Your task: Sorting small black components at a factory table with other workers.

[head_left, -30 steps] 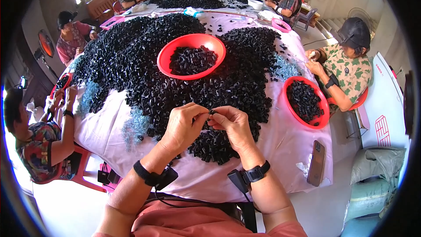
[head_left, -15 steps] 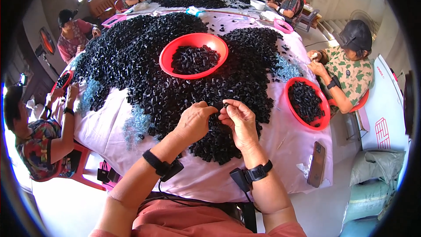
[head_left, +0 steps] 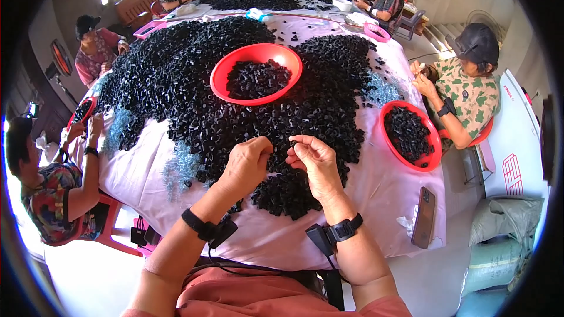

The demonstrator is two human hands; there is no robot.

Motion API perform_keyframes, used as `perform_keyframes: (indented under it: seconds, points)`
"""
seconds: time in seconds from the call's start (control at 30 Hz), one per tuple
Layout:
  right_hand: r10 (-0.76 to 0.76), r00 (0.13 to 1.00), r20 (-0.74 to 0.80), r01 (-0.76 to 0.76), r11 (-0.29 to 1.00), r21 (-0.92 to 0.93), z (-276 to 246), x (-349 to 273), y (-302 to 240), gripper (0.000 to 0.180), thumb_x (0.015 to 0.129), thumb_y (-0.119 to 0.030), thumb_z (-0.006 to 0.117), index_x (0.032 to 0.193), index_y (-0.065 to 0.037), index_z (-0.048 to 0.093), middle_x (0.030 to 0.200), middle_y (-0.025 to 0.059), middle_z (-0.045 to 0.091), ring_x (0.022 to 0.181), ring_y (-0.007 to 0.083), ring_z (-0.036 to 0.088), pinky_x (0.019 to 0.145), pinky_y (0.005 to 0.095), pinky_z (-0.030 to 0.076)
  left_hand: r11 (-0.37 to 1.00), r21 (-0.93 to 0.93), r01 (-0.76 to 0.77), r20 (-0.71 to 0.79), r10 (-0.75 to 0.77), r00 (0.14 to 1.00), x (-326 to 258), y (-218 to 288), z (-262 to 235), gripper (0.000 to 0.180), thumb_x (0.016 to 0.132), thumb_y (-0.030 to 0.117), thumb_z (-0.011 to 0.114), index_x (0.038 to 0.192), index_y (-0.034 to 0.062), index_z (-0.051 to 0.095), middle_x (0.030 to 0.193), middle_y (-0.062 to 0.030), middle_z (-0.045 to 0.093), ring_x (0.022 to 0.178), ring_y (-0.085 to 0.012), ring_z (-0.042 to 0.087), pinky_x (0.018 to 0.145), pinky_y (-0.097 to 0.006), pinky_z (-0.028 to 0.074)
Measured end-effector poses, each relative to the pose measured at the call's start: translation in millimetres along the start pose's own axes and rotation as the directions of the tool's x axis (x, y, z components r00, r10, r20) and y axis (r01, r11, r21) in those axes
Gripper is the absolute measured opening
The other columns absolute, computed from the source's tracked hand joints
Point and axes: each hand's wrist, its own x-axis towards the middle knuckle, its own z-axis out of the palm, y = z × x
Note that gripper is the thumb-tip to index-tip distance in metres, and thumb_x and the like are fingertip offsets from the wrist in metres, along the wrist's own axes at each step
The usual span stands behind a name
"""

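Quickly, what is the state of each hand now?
Left hand: closed in a loose fist over the black pieces; contents cannot be told.
Right hand: fingers pinched on one small black piece.

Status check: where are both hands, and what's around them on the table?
Left hand curled over the heap of small black parts. Right hand pinching one small black piece. Red bowl beyond both hands; phone at table edge.

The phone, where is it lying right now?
In the head view the dark phone lies flat on the white tablecloth near the table's front right edge, right of the right hand and below the red bowl of black pieces.
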Motion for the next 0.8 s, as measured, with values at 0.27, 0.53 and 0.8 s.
perform_keyframes:
  seconds: [0.27, 0.53, 0.8]
  points:
    - [0.006, 0.996, 0.091, 0.003, 0.995, -0.102, 6.5, -2.9, 2.3, 0.016, 0.095, -0.011, 0.062, 0.108, -0.001, 0.066, 0.087, 0.0060, 0.070, 0.076, 0.0124, 0.069, 0.068, 0.0251, 0.057, 0.979, -0.142, 0.147, -0.017, -0.151, 0.988, -3.4, 33.4, -22.8, 0.015, 0.085, 0.000, 0.063, 0.099, 0.0003, 0.069, 0.083, -0.0118, 0.071, 0.075, -0.0173, 0.070, 0.067, -0.029, 0.055]
    - [0.045, 0.986, 0.162, -0.040, 0.999, -0.034, 8.1, -3.4, 3.1, 0.016, 0.095, -0.012, 0.063, 0.106, 0.000, 0.063, 0.089, 0.0100, 0.071, 0.075, 0.0164, 0.071, 0.065, 0.0256, 0.058, 0.958, -0.166, 0.233, -0.098, -0.251, 0.963, 2.6, 43.6, -14.1, 0.012, 0.087, 0.007, 0.066, 0.097, 0.0006, 0.069, 0.082, -0.0097, 0.073, 0.077, -0.0132, 0.071, 0.067, -0.027, 0.054]
    - [0.039, 0.988, 0.148, -0.035, 0.999, -0.028, 7.6, -2.6, 4.0, 0.015, 0.095, -0.013, 0.063, 0.104, -0.001, 0.061, 0.089, 0.0102, 0.072, 0.076, 0.0169, 0.072, 0.065, 0.0254, 0.059, 0.945, -0.204, 0.255, -0.146, -0.287, 0.947, 1.0, 47.6, -1.9, 0.012, 0.088, 0.007, 0.065, 0.097, 0.0007, 0.070, 0.080, -0.0100, 0.072, 0.074, -0.0131, 0.071, 0.065, -0.026, 0.055]
